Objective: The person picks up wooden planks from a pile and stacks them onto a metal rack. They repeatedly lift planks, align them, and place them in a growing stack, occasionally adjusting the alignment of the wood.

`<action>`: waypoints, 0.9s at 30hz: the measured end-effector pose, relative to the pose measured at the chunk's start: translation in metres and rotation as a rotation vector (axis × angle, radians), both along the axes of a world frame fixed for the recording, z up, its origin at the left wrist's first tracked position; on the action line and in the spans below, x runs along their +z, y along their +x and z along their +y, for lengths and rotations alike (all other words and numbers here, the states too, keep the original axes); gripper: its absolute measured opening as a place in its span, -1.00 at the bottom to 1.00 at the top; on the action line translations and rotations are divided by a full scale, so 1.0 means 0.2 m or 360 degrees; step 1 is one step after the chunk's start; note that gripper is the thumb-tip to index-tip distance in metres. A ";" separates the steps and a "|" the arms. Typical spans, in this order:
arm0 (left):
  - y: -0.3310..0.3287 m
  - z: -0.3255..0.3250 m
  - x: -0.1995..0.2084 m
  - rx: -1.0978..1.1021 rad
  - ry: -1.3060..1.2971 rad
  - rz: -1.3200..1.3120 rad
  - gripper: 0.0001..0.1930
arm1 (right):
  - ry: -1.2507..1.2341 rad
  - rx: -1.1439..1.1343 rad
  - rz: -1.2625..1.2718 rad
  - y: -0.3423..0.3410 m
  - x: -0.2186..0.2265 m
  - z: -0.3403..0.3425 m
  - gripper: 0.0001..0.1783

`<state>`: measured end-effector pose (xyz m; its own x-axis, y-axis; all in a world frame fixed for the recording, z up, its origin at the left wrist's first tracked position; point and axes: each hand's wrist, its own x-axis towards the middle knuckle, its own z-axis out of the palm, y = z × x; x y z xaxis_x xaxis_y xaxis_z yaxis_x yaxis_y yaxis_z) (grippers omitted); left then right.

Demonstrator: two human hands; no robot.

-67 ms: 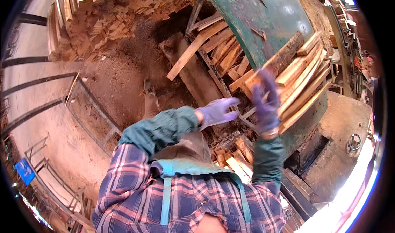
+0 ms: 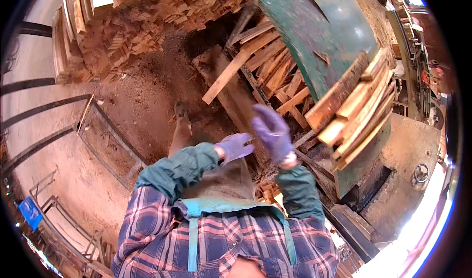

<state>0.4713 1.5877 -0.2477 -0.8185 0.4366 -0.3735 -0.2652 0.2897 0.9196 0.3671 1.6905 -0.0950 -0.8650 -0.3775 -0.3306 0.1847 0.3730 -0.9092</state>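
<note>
My left hand (image 2: 235,147), in a purple glove, is in front of my body above the apron, fingers loosely stretched and nothing in them. To its right, my right hand (image 2: 273,133), gloved alike, is raised with its fingers apart and holds nothing. A stack of rough wooden boards (image 2: 361,106) lies on the near end of the green metal table (image 2: 317,40), to the right of my right hand and apart from it. Beyond my hands, a loose heap of wood strips (image 2: 280,71) lies beside the table, with one long plank (image 2: 237,67) sticking out over a metal frame.
A big pile of short wood pieces (image 2: 142,27) covers the ground at the far left. A metal rack (image 2: 115,130) stands on my left. At the right is a machine with a handwheel (image 2: 421,174). A blue panel (image 2: 30,213) shows at the lower left.
My right hand has moved left, away from the stack of boards, towards my left hand. The left hand has drawn back a little to the left and nearer my body.
</note>
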 end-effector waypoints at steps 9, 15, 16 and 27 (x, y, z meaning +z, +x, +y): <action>-0.11 -0.97 -0.85 0.0350 -0.0281 -0.0530 -0.47 | 0.0402 0.0402 -0.0847 -0.09 -2.09 -0.19 -0.53; -0.29 -0.97 -1.68 0.0687 -0.0208 -0.0502 -0.49 | 0.0213 -0.0124 -0.1489 -0.46 -2.96 -0.21 -0.38; -0.30 -0.95 -1.84 0.0740 -0.0339 -0.0472 -0.44 | 0.0369 -0.0271 -0.1407 -0.50 -2.97 -0.37 -0.32; -0.34 -0.45 -2.86 0.0677 -0.1145 -0.0284 -0.02 | 0.0371 -0.0515 -0.0756 -0.61 -3.70 -0.26 -0.39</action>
<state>0.4036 1.4971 -0.8195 -0.7613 -0.2877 -0.5811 -0.6074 0.6300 0.4839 0.2451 1.6389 -0.8358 -0.6617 0.0078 -0.7497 0.6861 0.4095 -0.6014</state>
